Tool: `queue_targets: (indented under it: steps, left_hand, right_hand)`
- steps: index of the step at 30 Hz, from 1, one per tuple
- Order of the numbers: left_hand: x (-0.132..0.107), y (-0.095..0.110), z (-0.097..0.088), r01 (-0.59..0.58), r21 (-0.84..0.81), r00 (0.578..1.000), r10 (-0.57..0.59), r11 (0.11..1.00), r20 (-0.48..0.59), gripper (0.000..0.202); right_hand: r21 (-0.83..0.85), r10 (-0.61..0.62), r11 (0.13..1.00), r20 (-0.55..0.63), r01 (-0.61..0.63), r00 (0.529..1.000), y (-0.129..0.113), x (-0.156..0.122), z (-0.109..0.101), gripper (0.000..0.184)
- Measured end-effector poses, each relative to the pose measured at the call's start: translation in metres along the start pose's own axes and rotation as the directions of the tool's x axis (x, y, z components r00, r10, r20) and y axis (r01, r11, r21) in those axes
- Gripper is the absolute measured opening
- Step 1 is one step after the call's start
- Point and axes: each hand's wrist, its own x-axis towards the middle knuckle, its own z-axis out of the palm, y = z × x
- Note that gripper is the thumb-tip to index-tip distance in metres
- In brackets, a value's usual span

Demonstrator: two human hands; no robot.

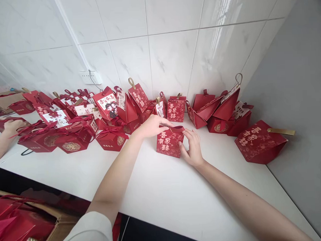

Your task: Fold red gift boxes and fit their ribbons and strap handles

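A red gift box (168,145) with gold lettering stands upright on the white table, a dark red ribbon loop (178,128) at its top. My left hand (153,127) grips the box's upper left edge, thumb in front and fingers reaching over the top. At the right side my right hand (192,146) holds the box, its fingertips beside the loop and its thumb against the front face. Just behind stands another red box (176,109) of the same lettered pattern.
Red boxes (73,140) crowd the table's left side; more boxes (220,125) stand at the back right. A lettered box (260,142) leans near the grey panel (293,94). Another person's hand (14,127) is at far left. A carton (61,226) sits below.
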Motion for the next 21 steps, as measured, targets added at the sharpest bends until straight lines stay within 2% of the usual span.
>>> queue_targets:
  steps: [6, 9, 14, 18, 21]
  left_hand:
    - [-0.001, -0.016, -0.003, 0.019, 0.056, 1.000, -0.018, 0.998, -0.023, 0.031]
    - [-0.001, -0.019, -0.007, 0.039, 0.095, 0.999, -0.038, 0.995, -0.012, 0.025]
    - [-0.001, -0.014, -0.008, 0.028, 0.146, 1.000, -0.030, 0.989, 0.011, 0.018]
    - [0.001, -0.008, 0.000, -0.007, 0.085, 0.999, 0.005, 0.996, 0.034, 0.019]
    - [0.003, -0.002, 0.007, -0.041, 0.116, 0.998, 0.035, 0.992, 0.060, 0.020]
  right_hand:
    - [-0.068, -0.101, 0.992, 0.053, 0.104, 0.993, -0.003, 0.004, -0.003, 0.064]
    - [-0.064, -0.112, 0.991, 0.077, 0.117, 0.991, -0.004, 0.004, -0.002, 0.065]
    - [-0.023, -0.061, 0.998, 0.043, 0.062, 0.997, -0.006, 0.008, -0.003, 0.055]
    - [0.041, -0.033, 0.999, 0.029, 0.032, 0.999, -0.010, 0.017, -0.009, 0.046]
    - [0.052, -0.014, 0.999, 0.024, 0.012, 1.000, -0.012, 0.021, -0.012, 0.040]
